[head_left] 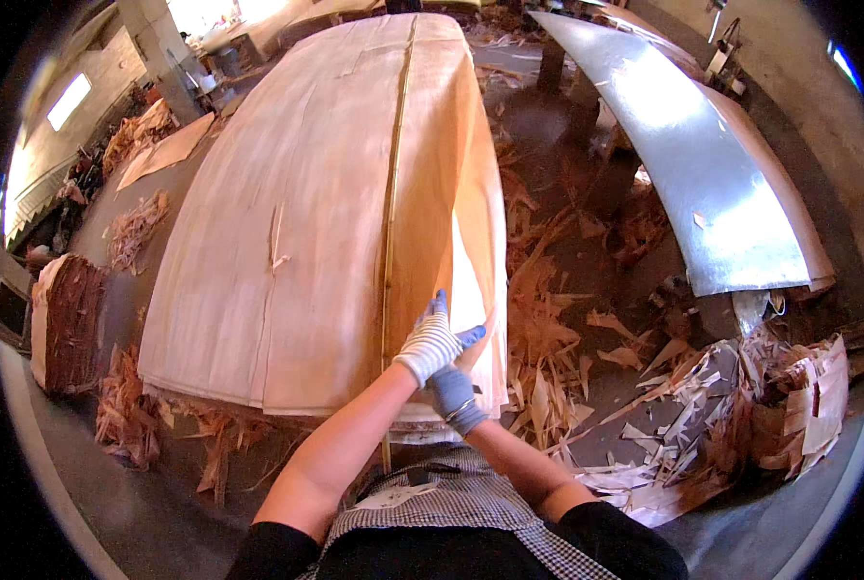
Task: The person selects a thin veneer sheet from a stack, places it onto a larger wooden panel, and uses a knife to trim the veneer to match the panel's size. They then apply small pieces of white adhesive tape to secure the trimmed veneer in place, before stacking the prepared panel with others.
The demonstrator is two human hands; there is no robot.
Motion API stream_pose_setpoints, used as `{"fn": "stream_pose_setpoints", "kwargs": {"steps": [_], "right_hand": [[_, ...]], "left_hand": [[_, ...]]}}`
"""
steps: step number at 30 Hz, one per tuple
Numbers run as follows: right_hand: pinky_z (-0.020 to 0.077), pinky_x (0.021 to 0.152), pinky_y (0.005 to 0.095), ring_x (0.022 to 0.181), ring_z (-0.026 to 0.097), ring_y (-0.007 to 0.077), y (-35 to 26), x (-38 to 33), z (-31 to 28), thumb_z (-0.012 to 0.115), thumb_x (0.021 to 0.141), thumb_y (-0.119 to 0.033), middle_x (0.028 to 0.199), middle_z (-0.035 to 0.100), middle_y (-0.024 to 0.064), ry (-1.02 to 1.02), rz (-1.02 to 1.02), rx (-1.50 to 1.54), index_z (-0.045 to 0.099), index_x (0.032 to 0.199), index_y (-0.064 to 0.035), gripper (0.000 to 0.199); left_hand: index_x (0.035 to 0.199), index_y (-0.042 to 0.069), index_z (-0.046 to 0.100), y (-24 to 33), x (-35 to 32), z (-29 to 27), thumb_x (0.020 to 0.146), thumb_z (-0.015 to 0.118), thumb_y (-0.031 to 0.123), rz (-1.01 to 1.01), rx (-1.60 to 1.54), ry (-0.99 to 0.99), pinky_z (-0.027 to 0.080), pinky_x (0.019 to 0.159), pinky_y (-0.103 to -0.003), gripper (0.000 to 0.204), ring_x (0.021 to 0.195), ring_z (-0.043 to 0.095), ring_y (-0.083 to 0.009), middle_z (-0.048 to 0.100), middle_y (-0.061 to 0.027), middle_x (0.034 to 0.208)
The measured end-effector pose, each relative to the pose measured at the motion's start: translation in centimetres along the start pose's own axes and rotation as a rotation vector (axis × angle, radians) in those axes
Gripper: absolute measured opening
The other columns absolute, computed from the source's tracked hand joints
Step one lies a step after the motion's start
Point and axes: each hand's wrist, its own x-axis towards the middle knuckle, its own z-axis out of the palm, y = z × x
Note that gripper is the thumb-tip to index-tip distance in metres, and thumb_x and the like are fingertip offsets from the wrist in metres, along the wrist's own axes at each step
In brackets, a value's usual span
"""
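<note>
A wide stack of pale wood veneer sheets (258, 213) lies lengthwise before me. Along its right part runs a long thin wooden stick (392, 213). Right of the stick, a browner veneer sheet (432, 213) is raised and buckled, with a bright gap beneath its fold. My left hand (431, 346), in a striped glove with blue fingertips, lies on this sheet near its close end, fingers stretched forward and thumb apart. Just below and partly behind it is my right hand (454, 394) in a grey-blue glove. Its fingers are hidden, so its hold cannot be made out.
Right of the stack, veneer scraps (548, 358) litter the floor. A long shiny metal-topped table (688, 174) stands farther right. A bundle of scraps (809, 406) lies at the near right, and a cut veneer bundle (70, 324) at the left. A pillar (157, 58) rises far left.
</note>
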Motion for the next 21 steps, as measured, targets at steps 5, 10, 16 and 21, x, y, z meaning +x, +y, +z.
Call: {"fn": "stream_pose_setpoints", "kwargs": {"steps": [5, 10, 16, 21], "right_hand": [[0.0460, 0.056, 0.0398, 0.058, 0.059, 0.0265, 1.3, 1.1, 6.8, 0.053, 0.077, -0.018, 0.077, 0.062, 0.0087, -0.041, 0.060, -0.340, 0.062, 0.074, -0.0093, 0.013], [0.0468, 0.057, 0.0426, 0.068, 0.059, 0.0328, -3.7, -0.3, 7.2, 0.051, 0.082, -0.022, 0.076, 0.059, 0.0141, 0.135, 0.101, -0.070, 0.060, 0.085, -0.0095, 0.015], [0.0477, 0.067, 0.0328, 0.074, 0.059, 0.0186, -5.0, -7.9, 14.8, 0.055, 0.082, -0.022, 0.088, 0.063, 0.0081, -0.340, 0.402, 0.582, 0.061, 0.096, -0.0077, 0.020], [0.0453, 0.076, 0.0281, 0.083, 0.056, 0.0132, -8.5, -3.9, 21.5, 0.056, 0.081, -0.014, 0.092, 0.063, 0.0062, -0.254, 0.415, 0.830, 0.059, 0.104, -0.0031, 0.026]], "left_hand": [[0.121, -0.001, 0.042, -1.8, 3.5, 1.3, 0.072, 0.060, 0.049, -0.047, 0.174, -0.060, 0.040, 0.088, -0.037, 0.072, 0.105, 0.051, -0.0321, 0.053, -0.0225, 0.111], [0.092, 0.003, 0.063, -8.1, 3.2, -2.5, 0.081, 0.059, 0.027, 0.110, -0.531, -0.152, 0.047, 0.067, -0.030, 0.027, 0.071, 0.059, -0.0168, 0.063, -0.0044, 0.083], [0.086, 0.006, 0.058, -15.7, -0.2, -13.9, 0.081, 0.055, 0.020, -0.128, -1.247, -0.164, 0.050, 0.063, -0.033, 0.015, 0.068, 0.059, -0.0184, 0.061, -0.0033, 0.077], [0.090, 0.005, 0.058, -28.1, 0.6, -17.8, 0.083, 0.051, 0.011, -0.152, -1.706, -0.235, 0.051, 0.075, -0.033, 0.012, 0.080, 0.061, -0.0190, 0.064, -0.0063, 0.086]]}}
